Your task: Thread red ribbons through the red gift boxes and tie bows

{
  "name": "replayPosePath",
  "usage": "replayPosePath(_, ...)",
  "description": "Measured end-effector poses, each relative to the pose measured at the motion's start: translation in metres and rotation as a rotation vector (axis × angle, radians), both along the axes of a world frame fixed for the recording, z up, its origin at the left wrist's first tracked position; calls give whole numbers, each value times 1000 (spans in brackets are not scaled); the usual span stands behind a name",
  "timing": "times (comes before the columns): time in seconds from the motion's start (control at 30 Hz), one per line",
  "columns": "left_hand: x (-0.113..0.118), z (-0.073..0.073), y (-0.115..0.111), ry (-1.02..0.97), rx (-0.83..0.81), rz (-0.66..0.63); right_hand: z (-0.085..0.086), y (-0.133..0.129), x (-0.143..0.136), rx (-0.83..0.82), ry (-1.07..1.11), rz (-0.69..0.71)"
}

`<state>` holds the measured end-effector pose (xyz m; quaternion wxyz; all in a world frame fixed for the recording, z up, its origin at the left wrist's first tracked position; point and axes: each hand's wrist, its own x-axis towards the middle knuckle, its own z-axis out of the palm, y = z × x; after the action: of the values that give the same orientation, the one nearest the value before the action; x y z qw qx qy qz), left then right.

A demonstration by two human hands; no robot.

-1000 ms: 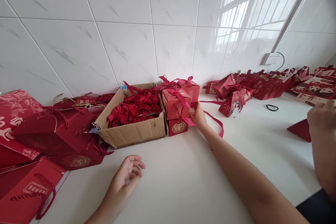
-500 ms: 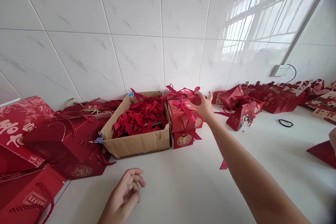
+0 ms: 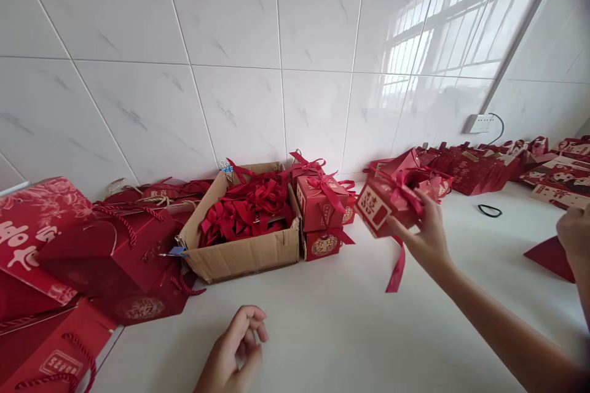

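Note:
My right hand (image 3: 426, 230) grips a red gift box (image 3: 375, 206) with a gold character panel, held tilted above the counter. A red ribbon bow (image 3: 405, 190) sits on its top, and one ribbon tail hangs down under it. Low in the view, my left hand (image 3: 237, 347) hovers over the white counter, fingers loosely curled and apart, holding nothing. Between the hands, two stacked red gift boxes (image 3: 322, 209) stand against a cardboard box (image 3: 244, 255). That box is full of loose red ribbons (image 3: 253, 202).
Red gift bags (image 3: 129, 258) crowd the left side. More red boxes (image 3: 483, 169) line the wall at right. A black elastic band (image 3: 489, 210) lies on the counter (image 3: 322, 325). Another person's hand (image 3: 574, 239) is beside a red piece (image 3: 550, 258) at the right edge.
My right hand has lifted the gift box from behind the stacked boxes and brought it right and nearer. My left hand moved slightly right. Another person's hand shows more at the right edge.

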<state>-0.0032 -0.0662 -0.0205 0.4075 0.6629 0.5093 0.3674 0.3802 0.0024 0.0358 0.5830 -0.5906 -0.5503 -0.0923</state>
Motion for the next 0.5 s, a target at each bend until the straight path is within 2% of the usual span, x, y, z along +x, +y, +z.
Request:
replayPosePath(0.07, -1, -1, 1, 20, -5, -20, -28, -10, -4, -180, -99, 46)
replayPosePath(0.13, -1, -2, 2, 39, -18, -43, -50, -9, -15, -305, -194, 93)
replayPosePath(0.23, -1, -2, 3, 47, -38, -60, -63, 0, -33, -370, -266, 135)
replayPosePath(0.3, 0, 0, 2, 53, -56, -73, -57, 5, -39, -363, -269, 95)
replayPosePath(0.4, 1, 4, 1, 55, -69, -91, -27, 4, -49, -286, -247, 28)
replayPosePath(0.43, 1, 5, 1, 47, -72, -96, -14, 2, -55, -250, -242, 36)
replayPosePath(0.5, 1, 9, -1, 31, -87, -114, 12, 1, -73, -200, -214, 148)
